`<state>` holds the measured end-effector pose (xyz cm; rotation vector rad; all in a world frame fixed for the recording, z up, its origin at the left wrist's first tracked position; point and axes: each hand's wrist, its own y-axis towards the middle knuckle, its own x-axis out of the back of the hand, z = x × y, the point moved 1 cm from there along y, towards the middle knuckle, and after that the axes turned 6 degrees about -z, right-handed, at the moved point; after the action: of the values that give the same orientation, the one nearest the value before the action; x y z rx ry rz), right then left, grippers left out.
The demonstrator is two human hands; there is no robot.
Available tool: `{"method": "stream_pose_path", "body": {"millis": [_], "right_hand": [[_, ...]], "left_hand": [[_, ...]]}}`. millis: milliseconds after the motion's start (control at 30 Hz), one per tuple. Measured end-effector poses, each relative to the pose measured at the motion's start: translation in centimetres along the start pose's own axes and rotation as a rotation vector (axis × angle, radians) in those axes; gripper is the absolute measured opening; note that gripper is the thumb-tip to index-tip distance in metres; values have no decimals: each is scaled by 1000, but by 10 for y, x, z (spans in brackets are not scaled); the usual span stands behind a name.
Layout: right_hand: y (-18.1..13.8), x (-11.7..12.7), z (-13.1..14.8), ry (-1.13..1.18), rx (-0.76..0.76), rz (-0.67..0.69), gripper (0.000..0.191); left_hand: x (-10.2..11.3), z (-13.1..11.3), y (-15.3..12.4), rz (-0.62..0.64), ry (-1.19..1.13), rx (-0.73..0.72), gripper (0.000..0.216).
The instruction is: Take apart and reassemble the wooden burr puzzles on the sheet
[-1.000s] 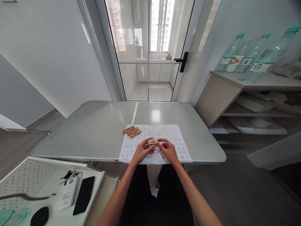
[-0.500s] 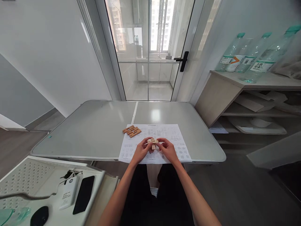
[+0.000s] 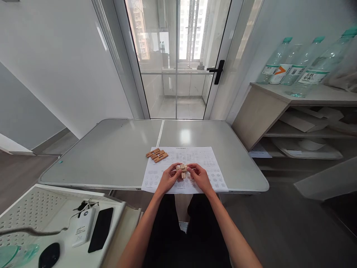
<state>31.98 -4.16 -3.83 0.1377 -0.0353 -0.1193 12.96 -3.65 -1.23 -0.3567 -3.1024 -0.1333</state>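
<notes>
Between my two hands is a small pale wooden interlocking puzzle [image 3: 182, 168], made of crossed blocks, held over a printed sheet [image 3: 195, 154]. My left hand [image 3: 168, 178] grips its left side with fingers and thumb. From the other side, my right hand [image 3: 200, 178] pinches its right end. The fingers hide parts of the puzzle, and a block end sticks out toward me. On the sheet's upper left corner lie several flat brown wooden pieces [image 3: 157, 155] with notches, side by side. Rows of small line diagrams cover the paper.
The grey folding table [image 3: 125, 152] ends close in front of my lap. At lower left, a white cart [image 3: 67, 238] holds a phone [image 3: 100, 229], a power bank [image 3: 83, 227] and a mouse [image 3: 49, 255]. Plastic bottles [image 3: 292, 70] stand on the shelf [image 3: 264, 111] at right.
Both hands stay on the wooden puzzle, which has turned slightly between the fingers. The view has shifted a little.
</notes>
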Motion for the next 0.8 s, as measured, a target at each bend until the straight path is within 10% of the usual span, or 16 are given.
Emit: {"method": "stream_pose_path", "body": {"millis": [800], "right_hand": [[1, 0, -1, -8, 3, -5, 41]], "left_hand": [[-1, 2, -3, 63, 100, -48, 77]]}}
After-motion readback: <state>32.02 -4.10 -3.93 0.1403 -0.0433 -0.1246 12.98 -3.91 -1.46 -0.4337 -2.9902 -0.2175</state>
